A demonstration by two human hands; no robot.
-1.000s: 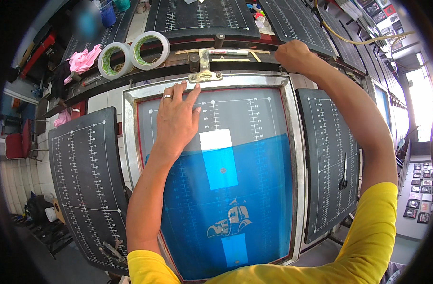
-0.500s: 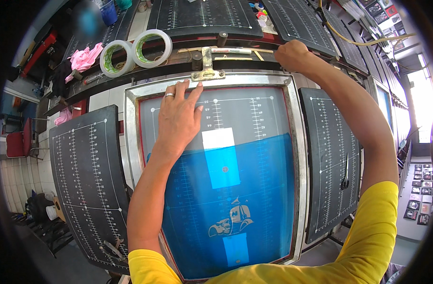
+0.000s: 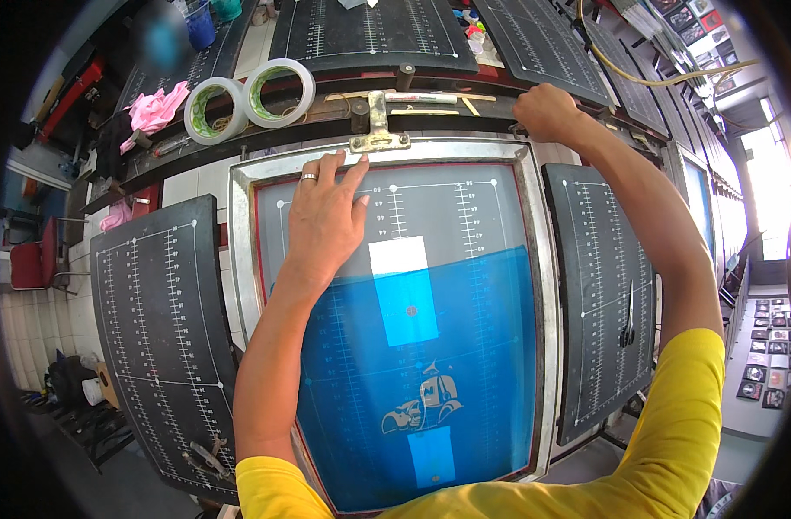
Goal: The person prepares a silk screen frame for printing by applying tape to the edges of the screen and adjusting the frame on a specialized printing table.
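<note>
A silkscreen printing frame (image 3: 547, 346) lies in front of me, its metal rim around a mesh coated blue in the lower part. The mesh bears a pale vehicle-like design (image 3: 424, 405). My left hand (image 3: 328, 216) rests open, fingers apart, with its fingertips at the frame's far rim, beside a metal T-shaped bracket (image 3: 378, 130). My right hand (image 3: 547, 112) is closed in a fist at the dark rail (image 3: 326, 112) beyond the frame's far right corner. What its fingers grip is hidden, though a small dark piece shows just below them.
Marked black boards stand at the left (image 3: 166, 337) and right (image 3: 603, 303); scissors (image 3: 628, 320) lie on the right one. Two tape rolls (image 3: 307, 86), a white marker (image 3: 421, 98) and a pink cloth (image 3: 157, 108) are along the rail. A yellowish hose (image 3: 672, 81) hangs at upper right.
My right hand has shifted slightly to the right and nearer, still closed. The bracket and the frame's far rim sit slightly lower in view. My left hand keeps its place at the rim.
</note>
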